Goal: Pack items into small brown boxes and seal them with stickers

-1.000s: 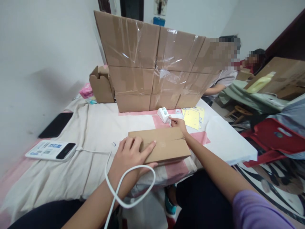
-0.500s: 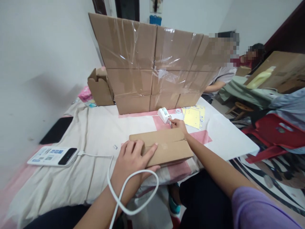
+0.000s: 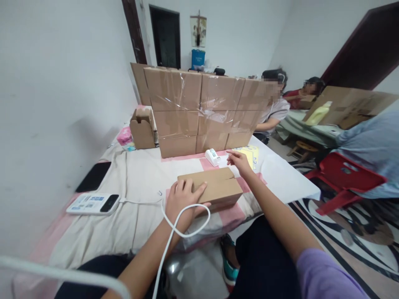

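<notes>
My left hand (image 3: pixel 184 201) grips the left end of a closed brown cardboard box (image 3: pixel 218 185), its fingers over the top and its thumb along the near side. A loop of white cable (image 3: pixel 195 236) lies across my left wrist. Past the box, my right hand (image 3: pixel 239 162) hovers with its index finger stretched out and the thumb apart beneath it; I see nothing held in it. Just left of its fingertips stands a small white dispenser-like device (image 3: pixel 212 157) with a coloured label on top. Yellow sheets (image 3: pixel 252 154) with drawings lie partly behind my right hand.
A wall of taped cardboard boxes (image 3: pixel 199 108) stands across the table's far side. At left are a white card-like device (image 3: pixel 93 203), a dark flat slab (image 3: pixel 93 176) and an open carton (image 3: pixel 142 131). A red chair (image 3: pixel 352 172) and other people are at right.
My right hand has drawn back from the white device, and its fingers no longer touch it. My left hand stays on the box. The view has tilted up, showing more of the room.
</notes>
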### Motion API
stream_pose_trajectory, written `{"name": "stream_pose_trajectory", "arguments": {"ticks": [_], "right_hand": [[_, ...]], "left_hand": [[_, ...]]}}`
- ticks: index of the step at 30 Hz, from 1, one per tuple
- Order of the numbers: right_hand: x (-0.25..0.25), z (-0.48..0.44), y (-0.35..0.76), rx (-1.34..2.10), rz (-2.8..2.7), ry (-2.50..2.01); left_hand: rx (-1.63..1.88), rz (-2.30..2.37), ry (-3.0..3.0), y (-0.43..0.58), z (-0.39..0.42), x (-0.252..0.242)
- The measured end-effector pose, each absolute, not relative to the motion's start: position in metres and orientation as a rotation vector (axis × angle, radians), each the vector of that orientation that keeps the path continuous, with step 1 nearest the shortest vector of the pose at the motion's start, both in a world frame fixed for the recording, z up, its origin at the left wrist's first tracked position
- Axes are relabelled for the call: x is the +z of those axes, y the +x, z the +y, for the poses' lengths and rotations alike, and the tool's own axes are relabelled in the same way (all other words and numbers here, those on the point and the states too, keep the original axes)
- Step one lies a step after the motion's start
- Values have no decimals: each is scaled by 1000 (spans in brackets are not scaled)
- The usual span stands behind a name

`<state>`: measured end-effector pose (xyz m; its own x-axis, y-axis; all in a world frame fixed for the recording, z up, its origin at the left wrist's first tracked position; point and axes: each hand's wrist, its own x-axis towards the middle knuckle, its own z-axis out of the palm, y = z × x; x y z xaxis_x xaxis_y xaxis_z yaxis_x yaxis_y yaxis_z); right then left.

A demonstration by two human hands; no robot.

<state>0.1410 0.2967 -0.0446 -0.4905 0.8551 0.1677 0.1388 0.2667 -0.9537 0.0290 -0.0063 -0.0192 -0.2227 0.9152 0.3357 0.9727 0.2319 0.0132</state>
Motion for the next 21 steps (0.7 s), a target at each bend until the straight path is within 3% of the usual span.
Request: {"name": "stream_pose_trajectory", "arguments": {"ticks": [7,21], "right_hand": [[14,224,187,1482,-1834,-772],[36,177,163,1528,-1930,-1037]], "left_hand": [[-415,-2298,-1625,55,-6,-23],[-579,-2330,-1626,61,-9,-21]]}}
